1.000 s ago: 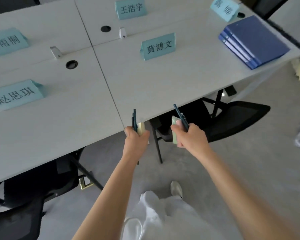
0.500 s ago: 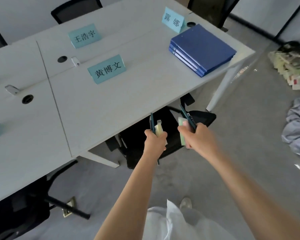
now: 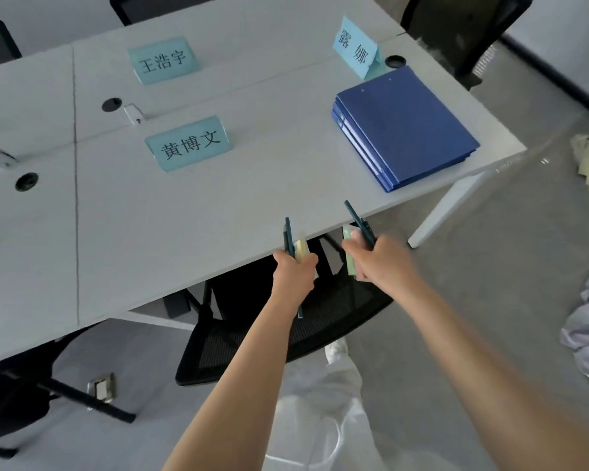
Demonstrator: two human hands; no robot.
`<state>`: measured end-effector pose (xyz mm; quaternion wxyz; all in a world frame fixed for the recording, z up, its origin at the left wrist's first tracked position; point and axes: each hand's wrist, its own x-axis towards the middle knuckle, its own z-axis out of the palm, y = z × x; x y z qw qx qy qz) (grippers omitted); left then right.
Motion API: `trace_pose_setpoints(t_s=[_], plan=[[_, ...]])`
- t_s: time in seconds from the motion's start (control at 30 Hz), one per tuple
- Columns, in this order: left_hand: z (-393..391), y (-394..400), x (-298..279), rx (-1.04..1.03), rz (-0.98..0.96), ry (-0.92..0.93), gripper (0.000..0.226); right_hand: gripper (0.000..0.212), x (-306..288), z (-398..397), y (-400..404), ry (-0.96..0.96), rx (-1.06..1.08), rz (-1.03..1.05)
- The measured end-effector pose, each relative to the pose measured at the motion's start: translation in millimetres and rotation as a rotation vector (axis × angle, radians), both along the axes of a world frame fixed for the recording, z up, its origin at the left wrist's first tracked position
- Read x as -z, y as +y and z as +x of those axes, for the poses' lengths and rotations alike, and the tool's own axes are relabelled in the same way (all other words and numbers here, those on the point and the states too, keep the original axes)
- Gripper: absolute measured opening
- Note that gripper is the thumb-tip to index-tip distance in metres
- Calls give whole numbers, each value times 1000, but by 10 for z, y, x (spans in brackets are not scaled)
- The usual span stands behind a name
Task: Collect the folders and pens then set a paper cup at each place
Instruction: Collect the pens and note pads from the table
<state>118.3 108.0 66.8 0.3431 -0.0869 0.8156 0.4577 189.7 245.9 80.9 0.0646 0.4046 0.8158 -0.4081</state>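
A stack of blue folders (image 3: 405, 127) lies near the right end of the white table (image 3: 150, 232). My left hand (image 3: 295, 271) grips dark pens (image 3: 288, 237) together with a pale yellow pad (image 3: 301, 248), at the table's front edge. My right hand (image 3: 380, 258) grips more dark pens (image 3: 357, 222) and a pale green pad (image 3: 349, 248), just off the edge and below the folders. No paper cup is in view.
Teal name cards (image 3: 189, 144) (image 3: 164, 61) (image 3: 354, 49) stand on the table, with cable holes (image 3: 111, 104) between them. A black mesh chair (image 3: 286, 321) is tucked under the front edge. Another chair (image 3: 463, 28) stands at the far right. Cloth and papers lie on the floor at right.
The view has swung right and closer to the table's right end; the folders now sit nearer my hands. Both hands keep their hold on pens and pads.
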Motion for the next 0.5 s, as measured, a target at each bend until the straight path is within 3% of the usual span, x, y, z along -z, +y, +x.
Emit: trace_pose_setpoints(t_s=[0.13,0.37,0.5], plan=[[-361,436,172,-20,-54,20,30,74,160,-478,409,-51,-52,-66],[-1091,1168,317,-157,-57,-19,42,42,235,-1243,1186,-117,-117,-84],[-1475,1541,524,-174,-118,-56,43,45,470,-1708,1546,-178,-118,-97]])
